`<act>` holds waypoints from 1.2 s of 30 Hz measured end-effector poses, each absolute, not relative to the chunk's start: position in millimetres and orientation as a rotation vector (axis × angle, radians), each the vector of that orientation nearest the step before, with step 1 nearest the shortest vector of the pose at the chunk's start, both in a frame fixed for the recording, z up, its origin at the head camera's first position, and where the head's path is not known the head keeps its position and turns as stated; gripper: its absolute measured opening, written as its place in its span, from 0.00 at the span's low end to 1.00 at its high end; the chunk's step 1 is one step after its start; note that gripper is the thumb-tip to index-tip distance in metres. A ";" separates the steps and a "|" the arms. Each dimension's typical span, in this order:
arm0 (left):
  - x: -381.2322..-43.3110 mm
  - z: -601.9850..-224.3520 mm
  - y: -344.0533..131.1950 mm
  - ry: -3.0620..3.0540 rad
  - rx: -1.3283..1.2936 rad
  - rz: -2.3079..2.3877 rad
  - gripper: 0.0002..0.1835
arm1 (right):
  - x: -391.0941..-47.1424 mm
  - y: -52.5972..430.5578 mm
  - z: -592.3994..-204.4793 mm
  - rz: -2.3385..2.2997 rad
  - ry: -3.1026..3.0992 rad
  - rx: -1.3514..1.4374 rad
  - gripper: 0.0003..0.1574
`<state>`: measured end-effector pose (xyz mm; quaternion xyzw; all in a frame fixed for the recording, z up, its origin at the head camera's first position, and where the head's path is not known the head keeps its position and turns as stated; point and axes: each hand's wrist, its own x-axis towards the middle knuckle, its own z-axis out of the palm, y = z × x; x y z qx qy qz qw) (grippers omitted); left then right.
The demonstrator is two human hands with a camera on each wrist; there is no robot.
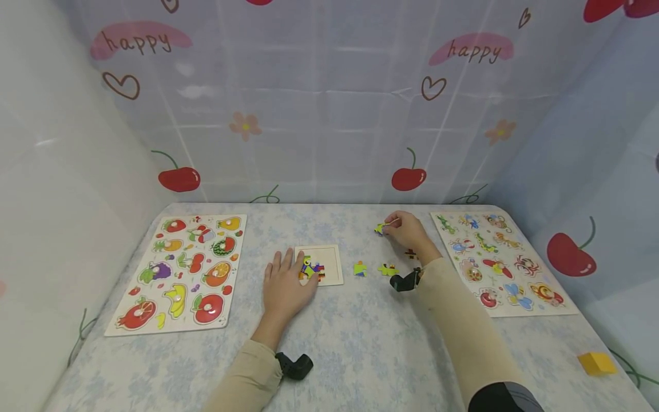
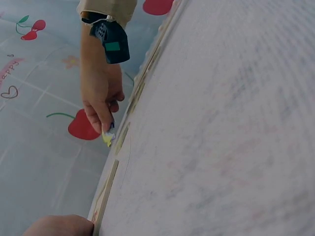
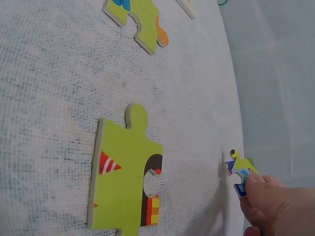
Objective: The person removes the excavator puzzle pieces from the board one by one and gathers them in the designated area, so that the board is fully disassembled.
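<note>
My right hand pinches a yellow-green and blue jigsaw piece between thumb and fingers, near the table's back edge. My left hand lies with spread fingers over the left side of a small wooden puzzle frame. Colourful joined pieces sit inside the frame, partly hidden by that hand. Between the hands, a green piece lies on the table, with another green piece to its right. A dark reddish piece lies just below the right hand.
On the left lies a fruit puzzle board; an insect and animal board lies on the right. A yellow block rests near the right edge. A cherry-patterned curtain hangs behind the table.
</note>
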<state>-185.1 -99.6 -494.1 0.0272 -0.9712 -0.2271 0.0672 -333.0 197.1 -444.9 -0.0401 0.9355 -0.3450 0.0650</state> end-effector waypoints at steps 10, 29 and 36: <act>-185.2 -494.4 -100.2 -2.935 0.071 -0.694 0.39 | -331.6 187.3 -446.6 -0.657 2.994 -0.101 0.12; -185.6 -495.8 -99.2 -2.924 0.064 -0.688 0.38 | -325.9 181.4 -445.8 -0.447 3.050 -0.081 0.08; -185.7 -494.3 -100.3 -2.935 0.076 -0.701 0.38 | -321.9 180.4 -438.9 -0.506 3.062 -0.133 0.14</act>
